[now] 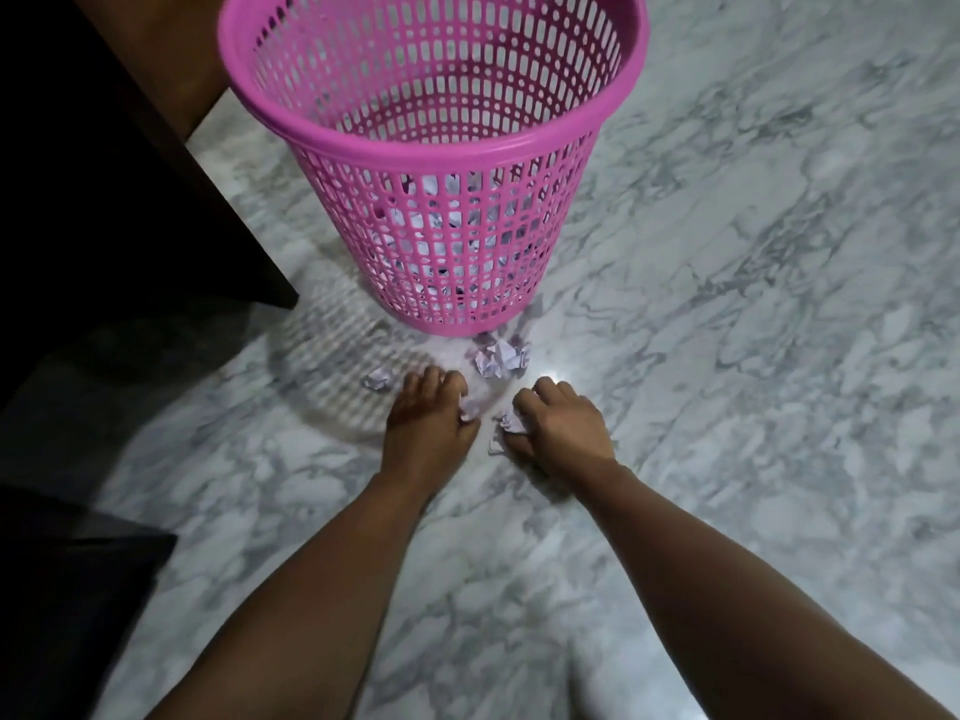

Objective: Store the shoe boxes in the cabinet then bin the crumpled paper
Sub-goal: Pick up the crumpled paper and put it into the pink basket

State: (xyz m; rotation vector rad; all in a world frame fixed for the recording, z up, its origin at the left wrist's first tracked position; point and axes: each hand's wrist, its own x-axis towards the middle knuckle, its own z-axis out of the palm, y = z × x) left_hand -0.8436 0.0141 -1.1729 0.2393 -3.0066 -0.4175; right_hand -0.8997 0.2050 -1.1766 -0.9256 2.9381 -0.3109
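Pink mesh bin upright on marble floor, crumpled paper visible through its wall, we close our left hand grip on one paper ball, right hand grip on another, two loose balls just beyond the fingers.

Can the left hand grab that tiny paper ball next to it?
Probably not yet: the left hand already grips paper, though the tiny paper ball lies just beside its fingers with nothing between.
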